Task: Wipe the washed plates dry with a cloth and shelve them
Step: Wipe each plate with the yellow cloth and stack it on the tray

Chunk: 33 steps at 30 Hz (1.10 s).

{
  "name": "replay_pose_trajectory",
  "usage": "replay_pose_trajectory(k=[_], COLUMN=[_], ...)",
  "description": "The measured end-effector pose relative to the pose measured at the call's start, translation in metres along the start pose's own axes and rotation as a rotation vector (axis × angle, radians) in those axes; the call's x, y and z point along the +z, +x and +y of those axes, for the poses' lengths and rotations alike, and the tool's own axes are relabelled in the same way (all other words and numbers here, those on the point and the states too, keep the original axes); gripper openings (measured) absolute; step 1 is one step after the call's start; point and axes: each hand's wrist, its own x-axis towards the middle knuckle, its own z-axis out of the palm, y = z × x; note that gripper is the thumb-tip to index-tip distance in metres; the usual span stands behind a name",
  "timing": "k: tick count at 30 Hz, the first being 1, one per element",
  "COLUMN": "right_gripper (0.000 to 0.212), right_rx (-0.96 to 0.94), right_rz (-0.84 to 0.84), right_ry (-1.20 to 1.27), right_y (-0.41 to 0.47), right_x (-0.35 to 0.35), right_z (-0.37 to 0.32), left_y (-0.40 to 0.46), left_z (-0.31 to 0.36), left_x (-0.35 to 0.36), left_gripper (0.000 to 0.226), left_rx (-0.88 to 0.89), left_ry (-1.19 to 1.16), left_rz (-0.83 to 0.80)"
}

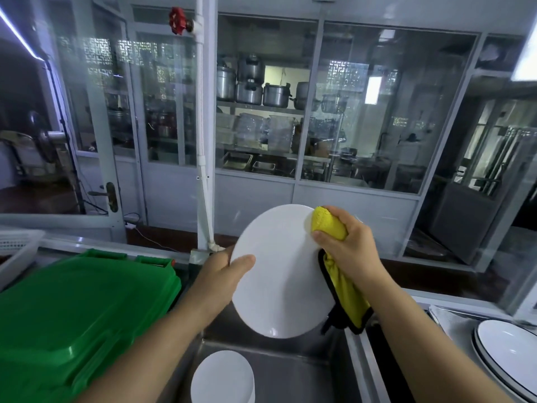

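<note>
Wiping stage, by the look of it. Left hand [222, 273] gripped the white plate [279, 271] at its 9 o'clock rim, thumb curled over the face, fingers hidden behind. Plate was held tilted nearly upright above the sink [290, 365], face toward the camera. Right hand [345, 245] was fisted round the yellow cloth [329, 225], wad pressed on the plate's face near 2 o'clock; the rest of the cloth hung down past the rim at 4 o'clock. Key relation: unwiped face lay toward 8 o'clock from the right fingers, so the next stroke likely runs down-left across the disc, left hand bracing. Another white plate [222, 378] sat in the sink at 6 o'clock. Dark-rimmed plates [511, 353] were stacked at 4 o'clock on the counter, nearer the right hand. Green bin lid [78, 309] at 8 o'clock.
</note>
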Motion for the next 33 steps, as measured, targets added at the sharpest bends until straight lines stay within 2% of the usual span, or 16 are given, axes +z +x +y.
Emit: replay_pose_trajectory(k=[2, 4, 7, 10, 12, 16, 20, 26, 28, 30, 32, 33], right_gripper=[0.043, 0.043, 0.045, 0.046, 0.045, 0.047, 0.041, 0.032, 0.031, 0.033, 0.035, 0.036], right_rx=[-0.030, -0.095, -0.233, -0.398, -0.430, -0.221, -0.017, 0.242, 0.236, 0.197, 0.137, 0.101], right_rz=[-0.039, -0.065, -0.081, -0.058, -0.051, 0.005, 0.137, 0.253, 0.275, 0.264, 0.199, 0.152], right_ry=[-0.041, -0.109, -0.270, -0.389, -0.345, -0.023, 0.348, 0.670, 0.619, 0.521, 0.398, 0.313], right_y=[-0.001, -0.002, -0.005, -0.005, -0.002, -0.001, -0.009, -0.025, -0.022, -0.016, -0.011, -0.008], right_x=[-0.003, 0.000, 0.009, 0.009, 0.007, 0.002, 0.007, 0.035, 0.031, 0.020, 0.012, 0.011], right_z=[-0.004, -0.010, -0.015, -0.017, -0.016, -0.016, -0.003, 0.006, 0.008, 0.012, 0.014, 0.014], left_y=[0.012, 0.023, 0.034, 0.035, 0.031, 0.024, 0.014, 0.007, 0.011, 0.018, 0.028, 0.034], left_z=[0.009, 0.025, 0.039, 0.037, 0.037, 0.038, 0.044, 0.029, 0.013, 0.005, 0.011, 0.018], left_x=[-0.010, -0.011, -0.005, -0.003, -0.003, 0.000, 0.004, 0.027, 0.031, 0.022, 0.006, -0.001], left_gripper=[0.026, 0.038, 0.051, 0.048, 0.045, 0.048, 0.037, 0.026, 0.019, 0.015, 0.012, 0.020], left_rx=[-0.029, -0.004, 0.155, 0.270, 0.317, 0.343, 0.311, 0.185, 0.097, 0.001, -0.038, -0.037], left_ry=[0.099, 0.233, 0.423, 0.535, 0.539, 0.383, 0.157, -0.324, -0.373, -0.334, -0.241, -0.144], left_rz=[-0.145, -0.204, -0.189, -0.105, -0.039, 0.121, 0.269, 0.499, 0.414, 0.257, 0.088, 0.002])
